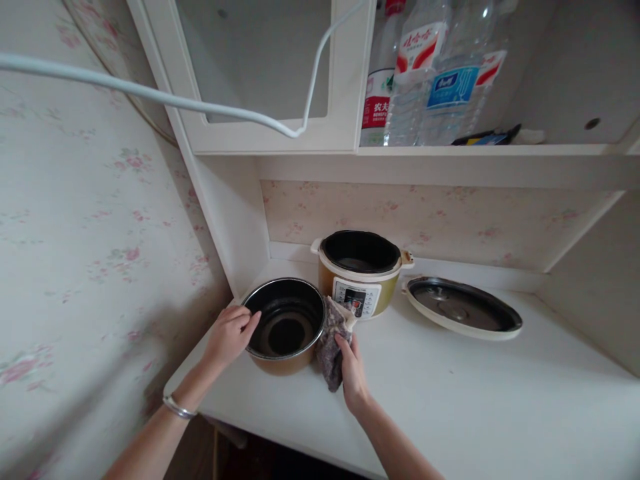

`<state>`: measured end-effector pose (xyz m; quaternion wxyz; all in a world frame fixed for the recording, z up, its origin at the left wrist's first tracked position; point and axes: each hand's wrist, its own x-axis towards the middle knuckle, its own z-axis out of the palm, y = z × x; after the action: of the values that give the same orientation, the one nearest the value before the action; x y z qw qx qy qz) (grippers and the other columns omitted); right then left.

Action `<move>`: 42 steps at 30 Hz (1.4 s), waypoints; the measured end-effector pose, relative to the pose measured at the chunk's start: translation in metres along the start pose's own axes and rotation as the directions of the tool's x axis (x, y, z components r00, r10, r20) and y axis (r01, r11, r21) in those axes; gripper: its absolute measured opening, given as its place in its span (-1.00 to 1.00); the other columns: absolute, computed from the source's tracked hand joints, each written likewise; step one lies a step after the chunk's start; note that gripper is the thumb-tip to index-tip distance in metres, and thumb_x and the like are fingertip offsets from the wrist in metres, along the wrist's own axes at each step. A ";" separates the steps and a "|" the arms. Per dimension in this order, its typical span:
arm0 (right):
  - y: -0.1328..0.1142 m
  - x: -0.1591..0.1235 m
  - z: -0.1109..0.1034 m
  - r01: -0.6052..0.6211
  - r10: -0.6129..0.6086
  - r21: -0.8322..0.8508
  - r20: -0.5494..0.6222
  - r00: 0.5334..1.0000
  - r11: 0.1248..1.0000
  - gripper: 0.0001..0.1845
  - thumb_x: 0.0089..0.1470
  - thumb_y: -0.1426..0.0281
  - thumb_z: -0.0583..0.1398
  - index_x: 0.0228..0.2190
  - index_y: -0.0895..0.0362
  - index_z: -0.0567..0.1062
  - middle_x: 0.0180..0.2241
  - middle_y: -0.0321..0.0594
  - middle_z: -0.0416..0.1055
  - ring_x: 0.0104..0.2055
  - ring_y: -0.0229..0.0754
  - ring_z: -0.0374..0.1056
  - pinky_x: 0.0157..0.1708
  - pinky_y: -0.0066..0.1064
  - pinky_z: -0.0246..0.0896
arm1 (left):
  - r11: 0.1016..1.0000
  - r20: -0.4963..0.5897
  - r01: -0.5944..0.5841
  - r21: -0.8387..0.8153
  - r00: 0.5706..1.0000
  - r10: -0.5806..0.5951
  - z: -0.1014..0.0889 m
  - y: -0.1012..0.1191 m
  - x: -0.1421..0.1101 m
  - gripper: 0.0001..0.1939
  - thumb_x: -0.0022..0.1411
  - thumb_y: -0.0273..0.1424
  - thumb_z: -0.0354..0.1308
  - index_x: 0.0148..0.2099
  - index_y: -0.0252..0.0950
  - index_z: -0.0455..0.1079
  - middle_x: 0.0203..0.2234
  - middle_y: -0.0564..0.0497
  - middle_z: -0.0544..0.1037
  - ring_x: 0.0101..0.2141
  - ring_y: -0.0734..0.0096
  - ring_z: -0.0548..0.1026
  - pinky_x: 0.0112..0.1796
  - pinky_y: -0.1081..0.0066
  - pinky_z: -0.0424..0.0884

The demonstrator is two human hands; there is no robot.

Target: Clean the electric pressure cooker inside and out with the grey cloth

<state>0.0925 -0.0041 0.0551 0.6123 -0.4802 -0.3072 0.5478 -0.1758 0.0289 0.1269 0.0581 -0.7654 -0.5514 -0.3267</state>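
A round inner pot [286, 323], dark inside with a golden outer wall, stands on the white counter [450, 393] near its left end. My left hand [229, 335] grips the pot's left rim, fingers curled over the edge. My right hand [352, 372] holds a grey mottled cloth [332, 340] pressed against the pot's right outer wall. Just behind stands a golden cooker body [361, 273], lidless, its control panel facing me.
The cooker's lid [463, 308] lies upside down on the counter to the right. Above, a shelf holds several water bottles [435, 73]. A white cable [150, 97] crosses the upper left. Flowered wallpaper [90, 233] closes the left side.
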 end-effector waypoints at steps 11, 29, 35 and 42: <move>0.010 -0.012 0.015 0.003 -0.003 0.020 -0.030 1.000 1.000 -0.54 0.04 0.16 0.19 -0.03 0.02 0.39 -0.10 -0.28 0.48 -0.02 -0.13 0.37 0.03 -0.31 0.21 | 0.998 0.170 0.067 -0.008 0.983 -0.065 0.042 0.148 -0.023 -0.62 0.36 -0.26 -0.11 0.09 -0.18 0.41 -0.10 -0.12 0.55 -0.14 0.13 0.50 -0.13 0.21 0.37; -0.004 0.021 0.011 0.017 -0.016 -0.121 0.007 1.000 0.993 -0.53 0.03 0.15 0.18 -0.01 -0.01 0.42 -0.06 -0.33 0.49 -0.03 -0.14 0.38 -0.07 -0.39 0.27 | 0.980 0.277 0.176 -0.091 0.950 -0.145 -0.001 0.011 -0.010 -0.41 0.32 -0.07 -0.08 -0.70 -0.19 0.32 -0.74 0.07 0.43 -0.51 0.39 0.44 -0.25 0.39 0.30; 0.000 0.019 0.013 -0.005 0.005 -0.099 0.005 1.000 0.995 -0.52 0.02 0.16 0.18 0.00 0.00 0.40 -0.05 -0.29 0.48 -0.02 -0.12 0.38 -0.03 -0.35 0.25 | 0.994 0.072 0.053 0.095 0.996 -0.060 0.002 0.005 0.013 -0.48 0.34 -0.14 -0.09 -0.63 -0.21 0.29 -0.63 -0.01 0.43 -0.46 0.35 0.42 -0.24 0.36 0.30; 0.008 0.004 0.021 0.021 -0.023 -0.039 -0.038 0.999 0.999 -0.56 0.04 0.15 0.17 -0.03 0.00 0.40 -0.08 -0.31 0.49 -0.04 -0.17 0.38 -0.03 -0.38 0.23 | 0.993 0.211 0.121 0.001 0.970 -0.119 0.025 0.116 0.001 -0.61 0.40 -0.19 -0.16 -0.03 -0.23 0.42 -0.20 -0.08 0.57 -0.19 0.27 0.51 -0.23 0.39 0.32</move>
<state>0.0713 0.0043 0.0548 0.6148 -0.4989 -0.3110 0.5258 -0.0625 -0.0037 0.1395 -0.0251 -0.7614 -0.5977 -0.2498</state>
